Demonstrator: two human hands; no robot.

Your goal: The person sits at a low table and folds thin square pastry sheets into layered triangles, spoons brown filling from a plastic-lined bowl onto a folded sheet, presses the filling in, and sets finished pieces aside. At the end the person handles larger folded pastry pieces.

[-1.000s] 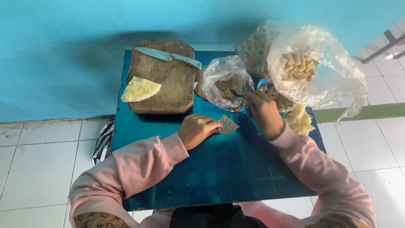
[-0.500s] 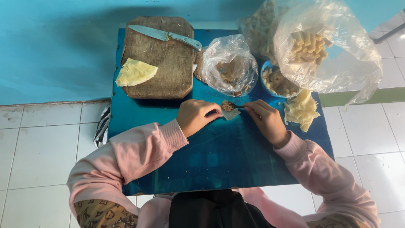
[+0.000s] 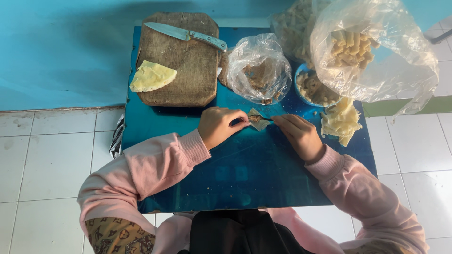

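Left hand (image 3: pixel 219 126): pinches small pale wrapper sheet (image 3: pixel 256 118) at table centre.
Right hand (image 3: pixel 299 134): fingertips grip thin spoon (image 3: pixel 263 118), laying filling.
Done: clear bag of finished rolls (image 3: pixel 351 47), two o'clock.
Left: stacked yellow wrappers (image 3: pixel 341 120), three o'clock.

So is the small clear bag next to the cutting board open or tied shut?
Open: the small clear bag gapes at its top, brown filling visible inside, no knot showing.

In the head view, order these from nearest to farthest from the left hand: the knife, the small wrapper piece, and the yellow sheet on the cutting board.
From the left hand:
1. Small wrapper piece, touching its fingertips, right of it.
2. Yellow sheet, up-left on the cutting board.
3. Knife, at the board's far edge.
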